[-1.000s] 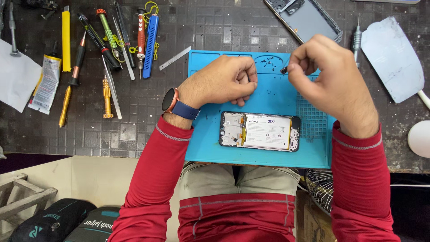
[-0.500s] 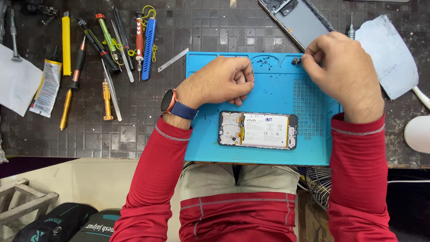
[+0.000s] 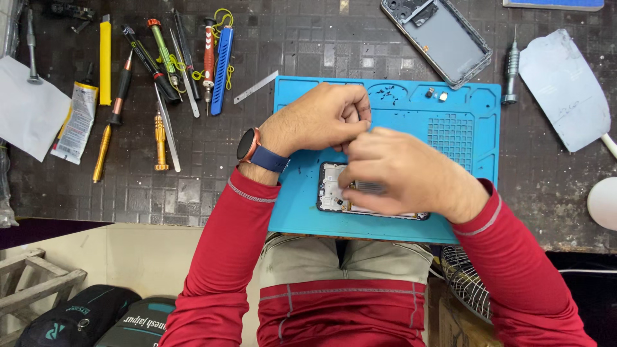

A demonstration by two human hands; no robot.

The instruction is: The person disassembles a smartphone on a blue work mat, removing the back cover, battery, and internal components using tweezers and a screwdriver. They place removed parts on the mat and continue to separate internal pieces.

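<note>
An opened phone (image 3: pixel 331 189) with its back removed lies on a blue work mat (image 3: pixel 463 160). My right hand (image 3: pixel 405 177) covers most of the phone and grips a thin knurled metal screwdriver (image 3: pixel 371 187) above it. Just above the phone, my left hand (image 3: pixel 321 119) rests on the mat with its fingers curled into a fist, and I see nothing in it. The knuckles of both hands almost touch. A watch with a blue strap sits on the left wrist.
Screwdrivers, tweezers and a yellow bar (image 3: pixel 105 61) lie in a row left of the mat. A phone back cover (image 3: pixel 443 38) and another small screwdriver (image 3: pixel 509 74) lie at the upper right. Two tiny parts (image 3: pixel 436 95) and loose screws sit along the mat's top edge.
My right hand has moved from the mat's upper right corner down and left onto the phone. The left hand has stayed in place.
</note>
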